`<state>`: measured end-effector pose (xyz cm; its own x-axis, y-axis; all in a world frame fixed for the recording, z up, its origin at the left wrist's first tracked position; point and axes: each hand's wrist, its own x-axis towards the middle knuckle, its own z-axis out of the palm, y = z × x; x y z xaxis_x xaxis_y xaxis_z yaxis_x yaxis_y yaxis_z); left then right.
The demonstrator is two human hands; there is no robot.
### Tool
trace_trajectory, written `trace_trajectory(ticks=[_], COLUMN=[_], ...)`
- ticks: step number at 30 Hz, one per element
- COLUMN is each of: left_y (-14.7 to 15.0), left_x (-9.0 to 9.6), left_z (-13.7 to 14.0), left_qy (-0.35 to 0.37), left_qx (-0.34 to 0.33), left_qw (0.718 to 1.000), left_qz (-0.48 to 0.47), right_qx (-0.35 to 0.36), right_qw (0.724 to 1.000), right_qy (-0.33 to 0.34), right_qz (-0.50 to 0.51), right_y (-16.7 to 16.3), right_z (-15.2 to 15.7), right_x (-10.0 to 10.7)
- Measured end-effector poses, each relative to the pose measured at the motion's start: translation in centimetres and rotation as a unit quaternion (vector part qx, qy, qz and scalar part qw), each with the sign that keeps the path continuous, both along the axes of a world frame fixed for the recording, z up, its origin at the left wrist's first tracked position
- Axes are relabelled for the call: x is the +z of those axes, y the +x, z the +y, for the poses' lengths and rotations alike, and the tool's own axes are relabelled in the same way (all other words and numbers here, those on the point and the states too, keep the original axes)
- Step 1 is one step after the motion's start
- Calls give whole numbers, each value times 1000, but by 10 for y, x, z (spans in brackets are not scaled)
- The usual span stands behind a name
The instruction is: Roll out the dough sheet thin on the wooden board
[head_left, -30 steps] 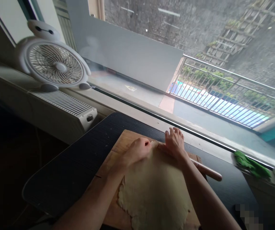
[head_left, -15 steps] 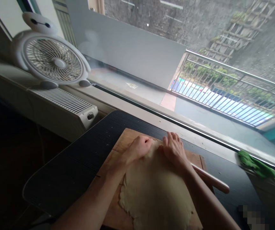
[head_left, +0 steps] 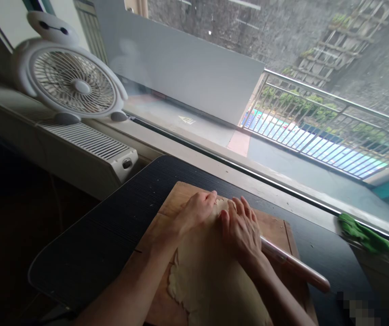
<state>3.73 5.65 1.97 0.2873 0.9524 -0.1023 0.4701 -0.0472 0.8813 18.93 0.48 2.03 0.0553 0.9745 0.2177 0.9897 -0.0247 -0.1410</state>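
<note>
A wide sheet of pale dough [head_left: 211,271] with ragged edges lies on a wooden board [head_left: 167,210]. My left hand [head_left: 197,209] is curled closed at the dough's far left edge, its fingertips mostly hidden. Beside it, my right hand [head_left: 244,228] lies palm down with fingers stretched out over the dough's far part. A smooth rolling pin [head_left: 296,262] slants out from under my right hand, across the board's right side and past its edge. The pin's other end is hidden by my hand and the dough.
The board rests on a dark table [head_left: 96,240] against a window sill [head_left: 194,149]. A white fan [head_left: 81,86] stands at the far left above a radiator [head_left: 91,140]. A green cloth [head_left: 364,233] lies on the sill at the right.
My right hand has drawn back toward me, its fingers now lower on the dough. The rolling pin has shifted nearer and to the right. My left hand stays almost in place.
</note>
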Motion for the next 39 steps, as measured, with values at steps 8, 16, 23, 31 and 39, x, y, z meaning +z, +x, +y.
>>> trace_trajectory(ticks=[8, 16, 23, 31, 39], left_y=[-1, -2, -4, 41, 13], left_x=[2, -2, 24, 38, 23], left_z=[-2, 3, -3, -23, -47], left_qy=[24, 2, -152, -70, -92], left_qx=[-6, -15, -202, -175, -21], left_qw=[1000, 1000, 967, 981, 995], left_qz=[13, 7, 30, 33, -21], right_qx=[-98, -83, 68, -74, -97], right_qw=[993, 996, 994, 988, 984], right_qy=[-49, 2, -54, -87, -62], right_qz=[50, 33, 60, 105, 139], right_y=[17, 30, 80, 104, 113], right_z=[28, 29, -66, -126, -111], right_x=[8, 14, 22, 28, 32])
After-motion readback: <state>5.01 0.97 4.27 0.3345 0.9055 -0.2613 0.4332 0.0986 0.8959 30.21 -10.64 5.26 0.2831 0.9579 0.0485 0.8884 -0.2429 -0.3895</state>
